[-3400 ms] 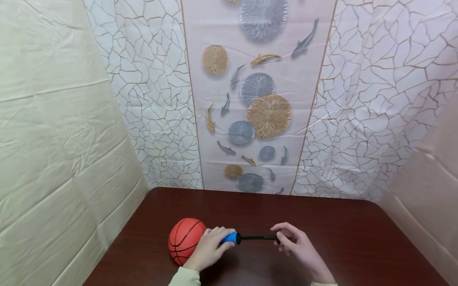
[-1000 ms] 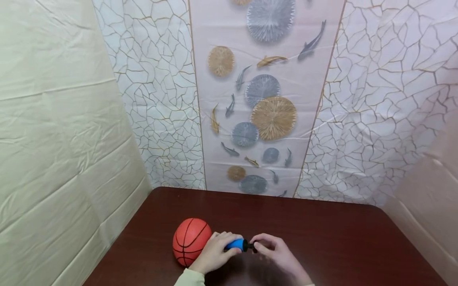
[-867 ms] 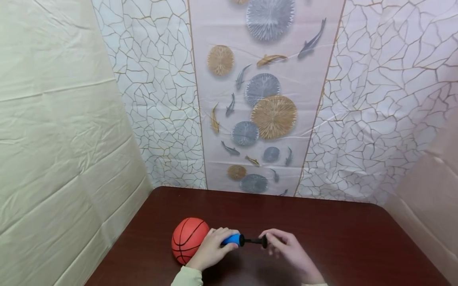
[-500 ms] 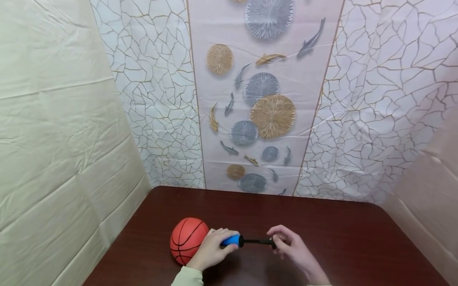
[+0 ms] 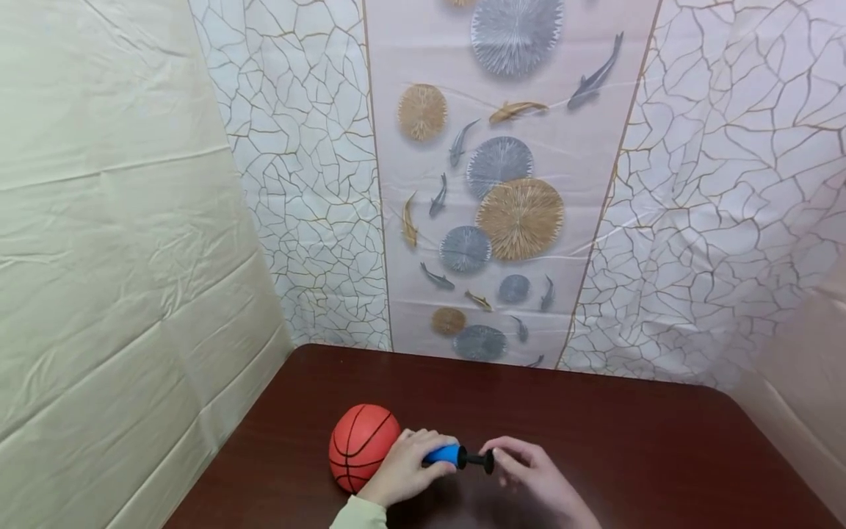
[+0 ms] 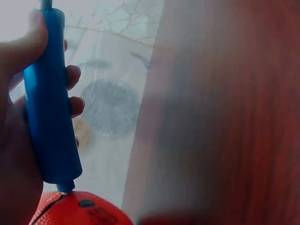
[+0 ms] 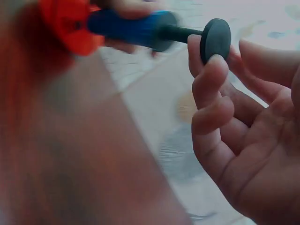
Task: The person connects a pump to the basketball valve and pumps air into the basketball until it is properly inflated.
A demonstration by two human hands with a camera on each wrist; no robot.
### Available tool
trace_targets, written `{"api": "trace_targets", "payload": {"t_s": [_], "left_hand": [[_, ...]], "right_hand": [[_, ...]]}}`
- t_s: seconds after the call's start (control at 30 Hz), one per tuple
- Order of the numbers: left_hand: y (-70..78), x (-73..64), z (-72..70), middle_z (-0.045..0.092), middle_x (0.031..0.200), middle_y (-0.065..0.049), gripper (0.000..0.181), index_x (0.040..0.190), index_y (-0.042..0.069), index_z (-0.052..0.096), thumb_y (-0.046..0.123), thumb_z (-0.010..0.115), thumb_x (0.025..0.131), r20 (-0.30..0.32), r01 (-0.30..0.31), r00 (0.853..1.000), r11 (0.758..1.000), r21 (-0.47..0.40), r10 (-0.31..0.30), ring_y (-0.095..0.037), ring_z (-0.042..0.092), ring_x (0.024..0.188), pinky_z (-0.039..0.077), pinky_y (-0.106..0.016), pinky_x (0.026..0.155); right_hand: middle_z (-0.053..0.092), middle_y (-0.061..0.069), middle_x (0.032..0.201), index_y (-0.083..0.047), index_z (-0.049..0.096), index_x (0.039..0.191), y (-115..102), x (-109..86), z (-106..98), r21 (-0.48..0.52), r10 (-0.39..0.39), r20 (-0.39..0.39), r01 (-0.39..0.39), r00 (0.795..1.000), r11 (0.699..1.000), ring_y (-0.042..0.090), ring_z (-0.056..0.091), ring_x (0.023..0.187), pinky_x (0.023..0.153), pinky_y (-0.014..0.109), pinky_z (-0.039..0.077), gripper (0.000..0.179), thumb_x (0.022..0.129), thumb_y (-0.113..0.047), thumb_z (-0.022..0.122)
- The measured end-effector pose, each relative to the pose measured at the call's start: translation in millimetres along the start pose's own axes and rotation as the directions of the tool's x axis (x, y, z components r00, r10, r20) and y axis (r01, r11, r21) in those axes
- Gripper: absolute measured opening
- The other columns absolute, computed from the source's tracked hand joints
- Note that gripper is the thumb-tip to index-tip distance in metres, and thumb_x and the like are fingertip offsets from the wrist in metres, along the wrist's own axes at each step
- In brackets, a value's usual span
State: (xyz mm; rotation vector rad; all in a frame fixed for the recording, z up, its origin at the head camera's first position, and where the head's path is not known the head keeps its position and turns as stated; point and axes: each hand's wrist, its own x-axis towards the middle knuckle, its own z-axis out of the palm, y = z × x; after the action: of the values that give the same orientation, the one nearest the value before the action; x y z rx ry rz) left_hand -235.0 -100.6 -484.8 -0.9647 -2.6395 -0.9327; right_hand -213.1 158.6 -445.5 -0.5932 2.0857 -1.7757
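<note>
A small orange-red basketball with black lines sits on the table at the left. My left hand grips the blue barrel of a hand pump. In the left wrist view, the barrel's narrow end meets the ball near a dark oval spot. From the barrel's other end a black plunger rod sticks out a short way toward the right. My right hand has its curled fingers at the round black handle disc, while the thumb stands a little off the disc in the right wrist view.
The dark reddish-brown table has rounded far corners. Behind it hangs a patterned cloth with printed fish and discs. Cream cloth walls close in both sides.
The plunger went from far out to almost fully in, then out again; since half a second ago my right hand has moved left and the rod is shorter. My left hand keeps its grip.
</note>
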Motion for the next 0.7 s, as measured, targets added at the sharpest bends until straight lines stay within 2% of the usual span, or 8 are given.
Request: {"api": "trace_targets", "payload": {"t_s": [0.1,0.17,0.3,0.37,0.4,0.5,0.63,0.7], "left_hand": [[-3.2,-0.2,-7.4,0.066,0.112,0.012,0.038,0.125,0.030,0.061,0.050,0.053,0.094,-0.007,0.032,0.999,0.999,-0.034,-0.032,-0.003,0.055,0.096,0.037,-0.026,0.081],[-4.6,-0.6,-10.6,0.066,0.113,0.011,0.039,0.125,0.029,0.061,0.051,0.052,0.094,-0.007,0.043,0.999,0.998,-0.045,-0.044,-0.004,0.055,0.097,0.037,-0.027,0.081],[-5.2,-2.6,-12.8,0.066,0.113,0.011,0.037,0.124,0.030,0.061,0.050,0.052,0.095,-0.002,0.048,0.999,0.998,-0.039,-0.048,-0.004,0.055,0.097,0.036,-0.028,0.080],[-5.5,-3.3,-11.5,0.067,0.111,0.010,0.036,0.123,0.031,0.062,0.050,0.053,0.094,-0.001,0.047,0.999,0.998,-0.032,-0.047,-0.004,0.055,0.095,0.036,-0.027,0.079],[-5.0,-3.5,-10.6,0.067,0.111,0.010,0.036,0.123,0.030,0.063,0.049,0.054,0.094,0.002,0.050,0.999,0.998,-0.031,-0.050,-0.004,0.056,0.095,0.036,-0.027,0.079],[-2.3,-2.3,-4.8,0.068,0.111,0.009,0.036,0.122,0.027,0.064,0.048,0.055,0.094,0.015,0.057,0.998,0.998,-0.036,-0.056,-0.003,0.057,0.095,0.037,-0.026,0.078],[3.5,1.2,6.1,0.068,0.113,0.008,0.038,0.123,0.026,0.064,0.049,0.055,0.094,0.043,0.065,0.997,0.997,-0.051,-0.062,-0.004,0.058,0.097,0.038,-0.027,0.079],[5.5,2.3,8.4,0.068,0.114,0.008,0.039,0.123,0.025,0.064,0.049,0.054,0.094,0.044,0.066,0.997,0.997,-0.043,-0.064,-0.005,0.059,0.099,0.039,-0.028,0.079]], "right_hand": [[0.058,-0.002,0.078,0.006,0.057,0.120,-13,-12.7,-13,-0.031,-0.011,-0.100,0.008,0.995,1.000,0.008,0.053,0.066,0.060,0.029,0.048,0.040,0.103,-0.028,0.046],[0.057,-0.004,0.078,0.005,0.058,0.119,-18,-22.0,-22,-0.051,-0.033,-0.139,0.026,0.990,0.998,0.009,0.053,0.066,0.060,0.030,0.049,0.038,0.104,-0.027,0.045],[0.062,-0.008,0.080,-0.002,0.061,0.115,-19,-29.4,-30,-0.049,-0.112,-0.106,0.107,0.988,0.993,0.011,0.049,0.061,0.056,0.031,0.044,0.024,0.103,-0.018,0.047],[0.064,-0.010,0.079,-0.002,0.059,0.111,-15,-26.1,-27,-0.046,-0.206,-0.065,0.203,0.976,0.978,0.013,0.047,0.058,0.051,0.033,0.041,0.017,0.101,-0.009,0.048],[0.064,-0.010,0.079,-0.003,0.059,0.109,-12,-23.3,-24,-0.034,-0.221,-0.055,0.220,0.974,0.975,0.011,0.046,0.057,0.049,0.033,0.039,0.014,0.101,-0.007,0.049],[0.061,-0.007,0.078,0.000,0.055,0.110,-4,-12.1,-11,0.005,-0.198,-0.031,0.198,0.980,0.980,0.009,0.045,0.058,0.048,0.028,0.036,0.015,0.101,-0.010,0.049],[0.055,-0.001,0.077,0.005,0.051,0.119,4,4.8,12,0.026,-0.039,-0.008,0.039,0.999,0.999,0.005,0.047,0.061,0.054,0.022,0.040,0.031,0.103,-0.022,0.047],[0.053,0.000,0.076,0.007,0.051,0.120,6,11.1,20,0.016,-0.006,0.001,0.006,1.000,1.000,0.005,0.047,0.060,0.054,0.022,0.041,0.036,0.103,-0.025,0.045]]}}
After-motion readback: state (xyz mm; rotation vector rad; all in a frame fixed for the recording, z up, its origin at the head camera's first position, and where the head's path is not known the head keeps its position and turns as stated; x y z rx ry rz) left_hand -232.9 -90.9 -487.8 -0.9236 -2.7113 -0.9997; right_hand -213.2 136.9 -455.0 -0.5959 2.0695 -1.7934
